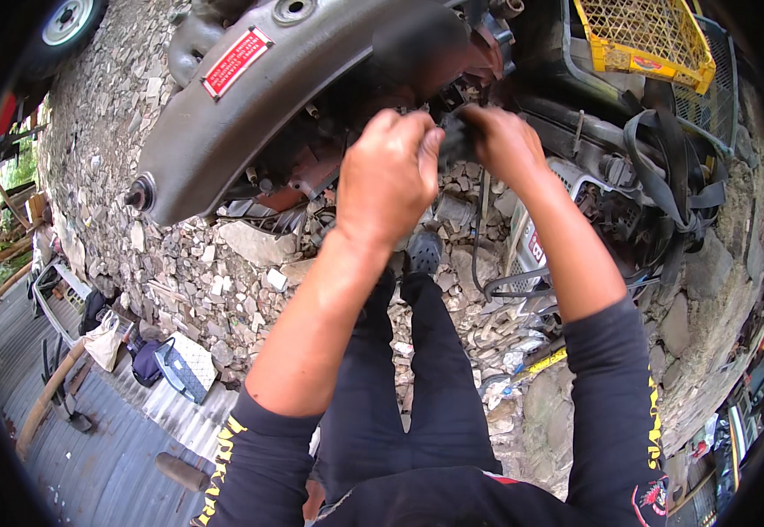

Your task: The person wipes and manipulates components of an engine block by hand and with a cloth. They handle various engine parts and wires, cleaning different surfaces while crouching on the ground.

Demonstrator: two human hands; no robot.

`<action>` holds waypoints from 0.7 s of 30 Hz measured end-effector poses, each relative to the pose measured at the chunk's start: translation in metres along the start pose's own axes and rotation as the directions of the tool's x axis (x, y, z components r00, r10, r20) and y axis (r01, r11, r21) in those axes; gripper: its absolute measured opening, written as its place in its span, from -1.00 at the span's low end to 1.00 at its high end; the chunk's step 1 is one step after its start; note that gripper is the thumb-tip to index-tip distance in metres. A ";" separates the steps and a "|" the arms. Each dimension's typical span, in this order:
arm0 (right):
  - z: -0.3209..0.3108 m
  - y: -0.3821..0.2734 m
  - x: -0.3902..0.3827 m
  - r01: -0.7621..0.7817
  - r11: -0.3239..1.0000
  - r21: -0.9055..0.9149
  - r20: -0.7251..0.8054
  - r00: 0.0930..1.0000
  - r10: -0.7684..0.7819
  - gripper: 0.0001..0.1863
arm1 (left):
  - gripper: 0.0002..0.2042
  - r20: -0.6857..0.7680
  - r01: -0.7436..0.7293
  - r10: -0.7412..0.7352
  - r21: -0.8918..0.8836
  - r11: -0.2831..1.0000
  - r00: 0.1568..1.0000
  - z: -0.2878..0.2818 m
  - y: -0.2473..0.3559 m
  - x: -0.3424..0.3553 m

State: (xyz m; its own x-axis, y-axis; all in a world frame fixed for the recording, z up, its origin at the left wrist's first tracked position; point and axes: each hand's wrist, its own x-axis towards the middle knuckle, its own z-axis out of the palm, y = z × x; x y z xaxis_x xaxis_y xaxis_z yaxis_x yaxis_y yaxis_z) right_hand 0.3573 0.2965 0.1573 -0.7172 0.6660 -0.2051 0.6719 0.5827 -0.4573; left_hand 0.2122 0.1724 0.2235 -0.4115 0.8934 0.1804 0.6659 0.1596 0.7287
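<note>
A large grey engine (277,97) with a long rounded cover and a red label stretches across the top of the head view. My left hand (388,176) is closed in a pinch in front of its dark side; anything between the fingers is hidden. Close by on the right, my right hand (507,145) has its fingers curled round a dark, blurred part (459,139) whose kind I cannot make out. Brownish-red metal shows on the engine side behind both hands.
Loose stones (250,237) cover the ground around my feet. On the right are a yellow crate (707,75), black straps (663,176) and a white plastic basket (531,241). Corrugated metal sheets (118,439) lie lower left with bags (187,369). A wheel (68,22) stands upper left.
</note>
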 end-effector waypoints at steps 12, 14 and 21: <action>-0.020 -0.016 -0.136 -0.155 0.882 0.445 -0.028 0.982 0.187 -0.79 | -0.80 0.255 0.322 -0.263 -0.223 0.920 0.930 -0.018 0.015 -0.088; -0.022 -0.024 -0.130 -0.142 0.858 0.493 -0.022 0.984 0.175 -0.76 | -0.78 0.304 0.388 -0.314 -0.225 0.894 0.900 -0.034 0.008 -0.082; -0.019 -0.085 -0.111 -0.223 0.704 0.675 0.132 0.974 0.182 -0.78 | -0.83 0.171 0.400 -0.367 -0.239 0.885 0.914 -0.057 -0.017 -0.031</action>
State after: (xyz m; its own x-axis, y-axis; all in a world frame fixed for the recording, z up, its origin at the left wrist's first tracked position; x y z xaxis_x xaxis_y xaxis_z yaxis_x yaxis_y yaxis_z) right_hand 0.3833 0.1819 0.2352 -0.6011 0.6934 -0.3972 0.5077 -0.0525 -0.8599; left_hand 0.1785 0.1176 0.2431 -0.5141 0.8301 -0.2159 0.2762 0.3985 0.8746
